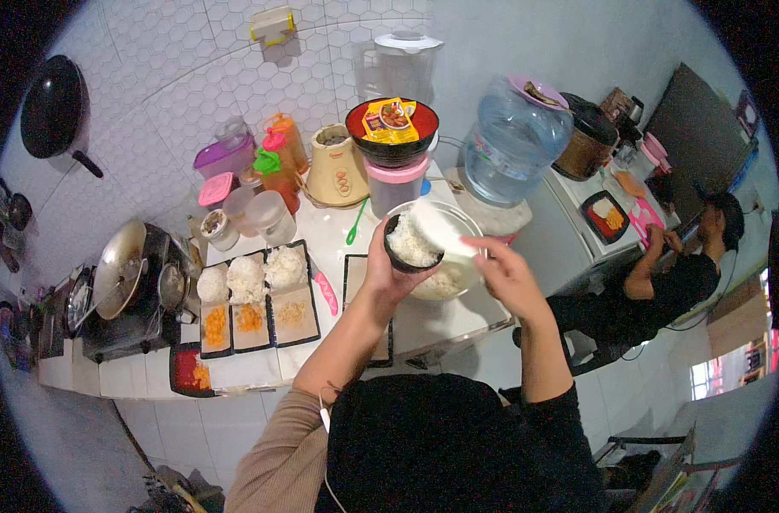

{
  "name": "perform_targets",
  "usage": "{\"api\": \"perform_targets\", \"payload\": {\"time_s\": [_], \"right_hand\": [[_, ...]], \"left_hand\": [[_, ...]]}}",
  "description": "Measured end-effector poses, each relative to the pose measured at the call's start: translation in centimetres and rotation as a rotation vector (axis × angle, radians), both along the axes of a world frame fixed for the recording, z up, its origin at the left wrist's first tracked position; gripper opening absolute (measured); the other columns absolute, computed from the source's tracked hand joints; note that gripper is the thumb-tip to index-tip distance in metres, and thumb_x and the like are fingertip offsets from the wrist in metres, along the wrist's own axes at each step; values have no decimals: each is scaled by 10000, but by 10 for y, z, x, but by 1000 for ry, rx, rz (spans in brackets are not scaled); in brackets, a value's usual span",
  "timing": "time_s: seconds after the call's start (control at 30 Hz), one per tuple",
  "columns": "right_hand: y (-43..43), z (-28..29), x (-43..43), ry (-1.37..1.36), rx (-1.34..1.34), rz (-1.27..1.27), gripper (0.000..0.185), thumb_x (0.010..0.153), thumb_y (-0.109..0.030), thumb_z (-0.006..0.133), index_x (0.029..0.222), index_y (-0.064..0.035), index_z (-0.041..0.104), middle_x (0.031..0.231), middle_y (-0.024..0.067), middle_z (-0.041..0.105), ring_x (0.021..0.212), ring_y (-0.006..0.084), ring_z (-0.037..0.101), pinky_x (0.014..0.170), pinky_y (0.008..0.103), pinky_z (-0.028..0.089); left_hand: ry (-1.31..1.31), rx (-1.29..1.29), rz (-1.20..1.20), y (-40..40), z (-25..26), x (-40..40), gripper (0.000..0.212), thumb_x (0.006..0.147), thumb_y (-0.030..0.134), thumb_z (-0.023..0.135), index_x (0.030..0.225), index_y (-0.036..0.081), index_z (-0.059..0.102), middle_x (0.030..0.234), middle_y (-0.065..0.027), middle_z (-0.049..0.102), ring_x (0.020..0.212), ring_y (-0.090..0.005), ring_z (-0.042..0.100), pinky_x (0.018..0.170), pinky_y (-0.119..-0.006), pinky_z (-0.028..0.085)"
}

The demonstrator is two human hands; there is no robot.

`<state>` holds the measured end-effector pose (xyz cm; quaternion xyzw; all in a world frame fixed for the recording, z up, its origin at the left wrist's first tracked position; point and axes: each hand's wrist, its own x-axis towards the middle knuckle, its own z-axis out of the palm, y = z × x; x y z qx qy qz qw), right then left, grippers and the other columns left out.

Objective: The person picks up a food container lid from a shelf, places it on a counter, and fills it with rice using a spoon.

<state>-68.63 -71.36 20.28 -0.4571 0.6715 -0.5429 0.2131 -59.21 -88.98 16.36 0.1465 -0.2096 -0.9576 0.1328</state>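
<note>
My left hand [389,280] holds a small black bowl [397,261] filled with white rice [410,242]. In my right hand [508,276] is a white rice paddle [442,229], blurred, its blade against the rice in the bowl. Below and behind them stands a large whitish tub [473,221] with more rice [439,283] at its bottom. Left of my forearm, several black-edged trays [291,296] lined with brown paper carry rice mounds [247,280] and chopped orange food [250,318]. Another black-edged tray [355,272] lies partly hidden under my left arm.
A gas stove [130,330] with pans is at the left. Along the wall stand plastic tubs [271,218], sauce bottles [287,186], a blender base [338,170] and a black bowl [393,151] holding sachets. A water gallon [508,151] stands right; beyond it sits another person [675,295] beside a tray [598,227].
</note>
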Motion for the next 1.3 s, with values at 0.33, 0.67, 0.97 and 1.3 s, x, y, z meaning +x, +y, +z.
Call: {"api": "perform_targets", "payload": {"time_s": [0.33,0.67,0.97,1.3], "right_hand": [[2,-49,17,-1062,-18,-97,285,935,-275,364,1171,-133,436,510,-32,298,363,42,212,330,178,176],[-5,-29,28,272,125,-234,282,903,-262,441,1128,-109,512,649,187,584,559,325,580,550,385,437],[-11,0,32,433,407,-152,293,887,-242,449,1141,-106,501,687,251,572,641,413,575,614,440,450],[-4,-11,-46,-691,94,-53,300,922,-258,407,1162,-92,475,531,-43,325,402,29,250,342,181,180]], "left_hand": [[51,84,81,-4,-14,-10,448,823,510,380,1094,187,530,1111,-41,555,1043,-253,513,843,-489,391],[60,47,51,4,-3,-8,456,822,495,364,1084,167,543,1087,-49,568,1013,-242,532,849,-450,407],[7,-45,27,-2,-7,-4,485,833,508,339,1106,156,532,1083,-64,570,1016,-257,533,837,-476,419],[-19,95,-55,-8,-11,6,448,817,480,368,1106,184,539,1115,-52,562,1053,-257,515,855,-496,403]]}}
